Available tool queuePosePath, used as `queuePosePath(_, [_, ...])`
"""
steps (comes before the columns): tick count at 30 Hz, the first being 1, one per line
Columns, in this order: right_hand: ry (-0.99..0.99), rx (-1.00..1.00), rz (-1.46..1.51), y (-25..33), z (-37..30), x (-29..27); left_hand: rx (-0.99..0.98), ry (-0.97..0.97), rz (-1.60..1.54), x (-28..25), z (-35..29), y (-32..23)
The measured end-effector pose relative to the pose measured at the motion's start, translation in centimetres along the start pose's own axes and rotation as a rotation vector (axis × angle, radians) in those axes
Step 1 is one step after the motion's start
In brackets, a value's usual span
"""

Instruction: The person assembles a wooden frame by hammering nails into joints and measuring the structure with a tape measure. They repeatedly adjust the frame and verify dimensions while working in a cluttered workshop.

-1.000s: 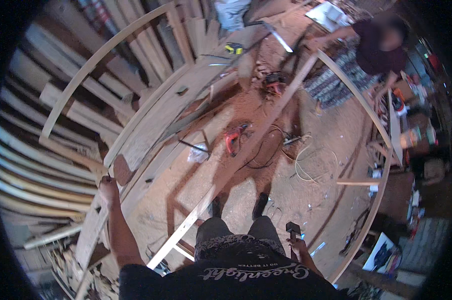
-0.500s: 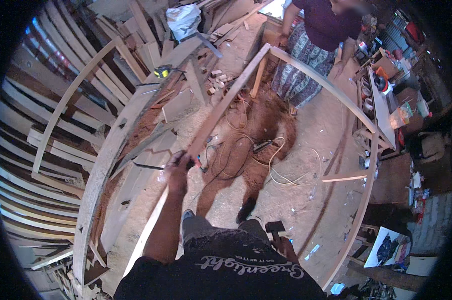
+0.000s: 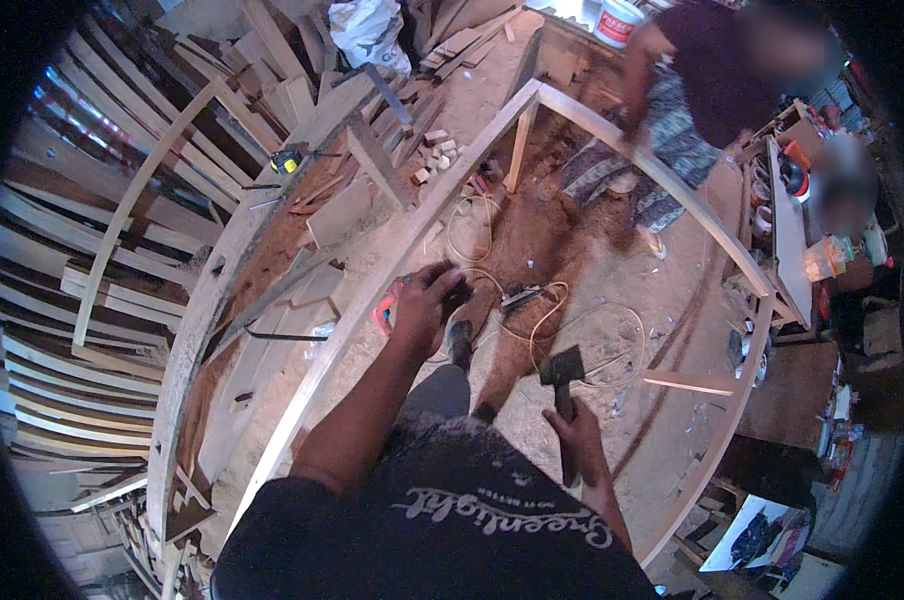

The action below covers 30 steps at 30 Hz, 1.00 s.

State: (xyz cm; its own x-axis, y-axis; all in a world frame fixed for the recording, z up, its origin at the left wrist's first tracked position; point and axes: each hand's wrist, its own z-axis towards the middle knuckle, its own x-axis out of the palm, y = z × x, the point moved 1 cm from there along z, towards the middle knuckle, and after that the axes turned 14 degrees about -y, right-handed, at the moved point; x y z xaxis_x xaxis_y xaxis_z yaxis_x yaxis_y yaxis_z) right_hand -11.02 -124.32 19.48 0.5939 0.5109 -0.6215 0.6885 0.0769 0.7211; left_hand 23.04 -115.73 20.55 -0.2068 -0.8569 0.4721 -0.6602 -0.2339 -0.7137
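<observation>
1. One mallet, toward five o'clock: right hand wraps fingers round its handle.
2. Left hand, central: fingers half-curled; cannot tell if holding anything.
3. Wooden frame: seven-o'clock end hidden.

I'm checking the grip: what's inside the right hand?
The right hand holds a dark hammer; its handle shows on both sides of the grip. The stretch within is covered, so whether the palm holds anything else can't be seen.
</observation>
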Motion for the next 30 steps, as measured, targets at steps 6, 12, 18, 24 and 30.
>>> queuePosePath(6, [-0.032, -0.062, -0.108, 4.7, 8.0, -0.6, -0.011, 0.139, -0.080, 8.6, 9.1, -2.4])
queuePosePath(12, [-0.017, -0.036, -0.141, 9.4, 13.7, -2.8, -0.017, 0.247, -0.129, 14.0, 14.1, -4.9])
queuePosePath(18, [0.030, -0.030, -0.119, 11.8, 23.0, -3.7, -0.148, 0.150, -0.206, 18.7, 20.8, -4.5])
queuePosePath(24, [0.072, -0.133, -0.093, 15.3, 38.5, -5.6, -0.109, 0.048, -0.212, 23.8, 31.2, -3.3])
queuePosePath(30, [0.173, -0.212, -0.029, 21.3, 58.8, -7.5, 0.030, -0.141, -0.322, 29.8, 44.0, -2.5])
